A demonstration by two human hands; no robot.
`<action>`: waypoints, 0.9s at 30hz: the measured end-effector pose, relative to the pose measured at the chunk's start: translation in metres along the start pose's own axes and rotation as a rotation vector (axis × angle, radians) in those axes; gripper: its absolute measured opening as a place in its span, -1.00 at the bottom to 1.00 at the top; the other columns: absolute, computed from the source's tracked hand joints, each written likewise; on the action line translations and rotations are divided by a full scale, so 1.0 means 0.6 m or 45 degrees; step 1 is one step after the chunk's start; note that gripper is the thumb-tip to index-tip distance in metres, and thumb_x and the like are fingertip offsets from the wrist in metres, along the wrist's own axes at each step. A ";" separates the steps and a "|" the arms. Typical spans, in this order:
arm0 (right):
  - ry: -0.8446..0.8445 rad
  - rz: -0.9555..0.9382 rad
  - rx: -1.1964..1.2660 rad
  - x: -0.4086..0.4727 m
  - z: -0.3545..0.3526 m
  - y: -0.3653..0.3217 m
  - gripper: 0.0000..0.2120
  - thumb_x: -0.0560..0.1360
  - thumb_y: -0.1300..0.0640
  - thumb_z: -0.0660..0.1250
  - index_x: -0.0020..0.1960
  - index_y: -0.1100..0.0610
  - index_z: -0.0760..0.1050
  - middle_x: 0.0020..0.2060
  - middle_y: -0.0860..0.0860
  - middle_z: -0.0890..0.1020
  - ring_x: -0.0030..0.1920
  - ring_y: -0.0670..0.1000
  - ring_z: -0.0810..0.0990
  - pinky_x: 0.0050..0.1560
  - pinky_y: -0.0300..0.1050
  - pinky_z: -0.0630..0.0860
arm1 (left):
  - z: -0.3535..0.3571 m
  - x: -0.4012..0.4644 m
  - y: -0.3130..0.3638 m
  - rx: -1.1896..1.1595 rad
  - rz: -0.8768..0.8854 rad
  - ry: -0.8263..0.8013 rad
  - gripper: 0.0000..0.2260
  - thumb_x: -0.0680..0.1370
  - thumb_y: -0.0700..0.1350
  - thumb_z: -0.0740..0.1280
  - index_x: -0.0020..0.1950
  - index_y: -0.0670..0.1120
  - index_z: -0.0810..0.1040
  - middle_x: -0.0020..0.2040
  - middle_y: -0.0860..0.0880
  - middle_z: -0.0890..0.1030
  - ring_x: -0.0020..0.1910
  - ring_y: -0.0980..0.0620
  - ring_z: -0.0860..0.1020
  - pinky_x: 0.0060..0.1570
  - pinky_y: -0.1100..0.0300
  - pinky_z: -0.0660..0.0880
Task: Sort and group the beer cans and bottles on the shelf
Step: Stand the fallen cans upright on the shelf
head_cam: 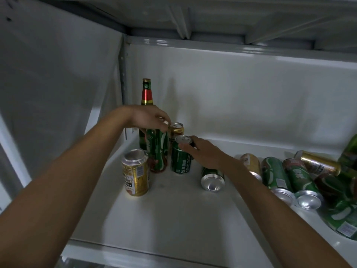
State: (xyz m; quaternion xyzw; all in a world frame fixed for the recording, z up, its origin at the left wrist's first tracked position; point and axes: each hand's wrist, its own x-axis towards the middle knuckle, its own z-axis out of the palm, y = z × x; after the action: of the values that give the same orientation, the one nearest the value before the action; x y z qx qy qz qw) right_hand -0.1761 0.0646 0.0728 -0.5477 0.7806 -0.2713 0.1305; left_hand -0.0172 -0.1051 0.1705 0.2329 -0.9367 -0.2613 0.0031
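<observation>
On the white shelf [173, 213] a green bottle [146, 93] with a red neck label stands upright at the back left. My left hand [148, 118] grips the top of a tall green can [157, 151] standing in front of the bottle. My right hand [201, 149] holds a short green can [180, 161] by its rim, upright on the shelf. A gold can [176, 129] stands behind it. Another gold can [135, 173] stands nearer, at the left. One green can [212, 177] lies on its side under my right forearm.
A heap of several green, gold and red cans [286, 176] lies on its side at the right, with a gold-necked bottle [318, 164] across it. The shelf's left wall [58, 93], back wall [241, 97] and the shelf above [231, 20] enclose the space.
</observation>
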 end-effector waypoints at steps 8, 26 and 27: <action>-0.032 0.007 0.058 0.000 0.002 -0.006 -0.48 0.64 -0.24 0.14 0.48 0.04 0.33 0.38 0.04 0.51 0.16 -0.02 0.47 0.11 -0.12 0.34 | 0.009 -0.017 -0.045 -0.271 0.122 0.055 -0.45 0.53 -0.07 0.50 0.50 0.03 0.46 0.53 0.01 0.40 0.46 -0.04 0.41 0.22 0.13 0.56; 0.065 -0.003 0.103 -0.018 0.001 -0.003 -0.43 0.65 -0.28 0.07 0.54 0.00 0.30 0.43 0.03 0.48 0.40 0.08 0.45 0.18 -0.13 0.31 | 0.015 -0.042 -0.011 -0.015 0.175 0.248 -0.37 0.52 0.21 0.42 0.55 0.13 0.34 0.55 -0.01 0.39 0.50 -0.07 0.39 0.45 -0.07 0.37; 0.121 -0.023 0.142 -0.021 -0.005 0.001 -0.45 0.65 -0.29 0.06 0.51 -0.02 0.34 0.40 0.01 0.51 0.39 0.06 0.48 0.20 -0.11 0.35 | 0.014 -0.047 -0.001 0.000 0.203 0.349 -0.40 0.53 0.22 0.41 0.53 0.13 0.37 0.53 -0.01 0.41 0.45 -0.07 0.44 0.40 -0.05 0.43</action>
State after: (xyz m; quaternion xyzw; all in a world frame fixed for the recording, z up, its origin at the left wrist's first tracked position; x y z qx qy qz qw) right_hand -0.1733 0.0774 0.0735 -0.5332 0.7646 -0.3412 0.1209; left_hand 0.0072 -0.0889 0.1665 0.1913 -0.9430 -0.2260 0.1518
